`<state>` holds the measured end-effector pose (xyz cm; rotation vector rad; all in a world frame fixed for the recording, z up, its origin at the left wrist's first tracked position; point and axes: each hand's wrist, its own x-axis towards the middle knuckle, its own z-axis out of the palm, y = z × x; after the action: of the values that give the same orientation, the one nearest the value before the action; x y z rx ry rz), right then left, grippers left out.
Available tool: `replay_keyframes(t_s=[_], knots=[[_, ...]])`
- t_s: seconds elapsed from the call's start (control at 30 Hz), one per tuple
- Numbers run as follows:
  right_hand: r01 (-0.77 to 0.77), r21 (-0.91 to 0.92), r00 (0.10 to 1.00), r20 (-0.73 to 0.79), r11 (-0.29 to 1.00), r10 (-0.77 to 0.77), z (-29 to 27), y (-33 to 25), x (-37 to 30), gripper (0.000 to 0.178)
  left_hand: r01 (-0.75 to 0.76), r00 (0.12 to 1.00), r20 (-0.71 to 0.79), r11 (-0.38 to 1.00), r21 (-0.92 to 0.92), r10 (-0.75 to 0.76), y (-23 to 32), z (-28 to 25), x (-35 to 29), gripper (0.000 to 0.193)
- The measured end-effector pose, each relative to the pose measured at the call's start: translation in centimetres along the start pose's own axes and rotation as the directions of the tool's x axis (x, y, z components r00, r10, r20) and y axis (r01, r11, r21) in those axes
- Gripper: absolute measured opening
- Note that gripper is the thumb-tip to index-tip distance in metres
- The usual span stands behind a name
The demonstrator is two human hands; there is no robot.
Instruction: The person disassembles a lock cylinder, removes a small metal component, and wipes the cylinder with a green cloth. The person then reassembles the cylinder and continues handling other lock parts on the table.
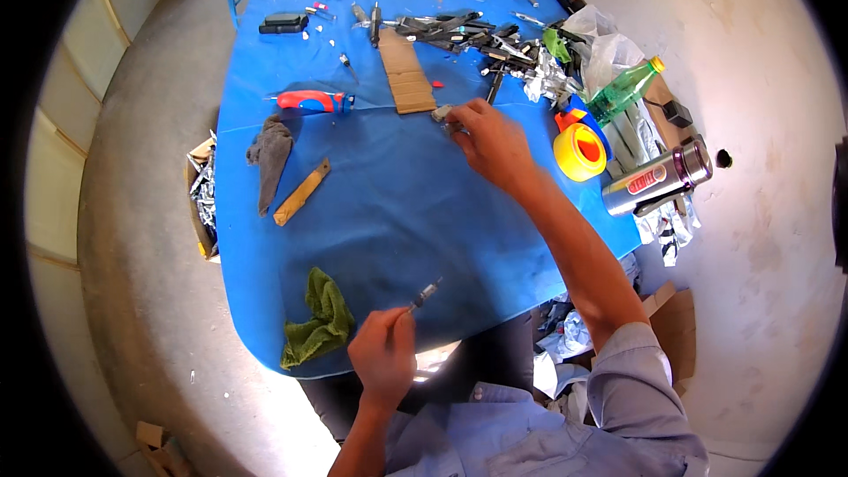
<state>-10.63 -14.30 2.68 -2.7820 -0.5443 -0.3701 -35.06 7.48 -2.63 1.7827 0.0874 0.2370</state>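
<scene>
Near the front edge of the table, my left hand (384, 355) is closed round a slim pen-like part (427, 291), whose dark and clear thin end points up and to the right. My right hand (488, 139) reaches farther out, its thumb and fingers pinched at a small pale grey scrap (441, 113). That scrap sits against the near end of a flat piece of brown cardboard (405, 73). A crumpled green cloth (319, 322) lies just left of my left hand.
A blue-covered table (380, 185) carries a red-and-blue handled tool (314, 102), a grey cloth (271, 159) and a tan strip (302, 193). Farther back is a pile of dark pen-like parts (450, 33). To the right are yellow tape (580, 152), a green bottle (623, 94) and a steel flask (654, 179).
</scene>
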Motion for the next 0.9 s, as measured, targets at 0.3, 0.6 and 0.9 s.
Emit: replay_keyframes(t_s=[0.3, 0.6, 0.9], knots=[[0.161, -0.003, 0.985, 0.068, 0.987, -0.160, 1.0, 1.1, 3.1, 0.030, -0.034, 0.997, 0.068, 0.999, -0.009, 0.034, 0.1, -1.0, 0.4, 0.007], [0.032, -0.084, 0.962, 0.274, 0.996, -0.008, 1.4, 2.4, 4.6, 0.033, -0.059, 0.996, 0.070, 0.996, -0.060, 0.063, 0.5, -1.4, 0.9, 0.006], [-0.110, -0.048, 0.938, 0.325, 0.993, 0.119, 0.5, 1.1, 2.6, 0.030, -0.062, 0.997, 0.032, 0.996, -0.063, 0.064, -0.4, -0.8, 0.4, 0.007]])
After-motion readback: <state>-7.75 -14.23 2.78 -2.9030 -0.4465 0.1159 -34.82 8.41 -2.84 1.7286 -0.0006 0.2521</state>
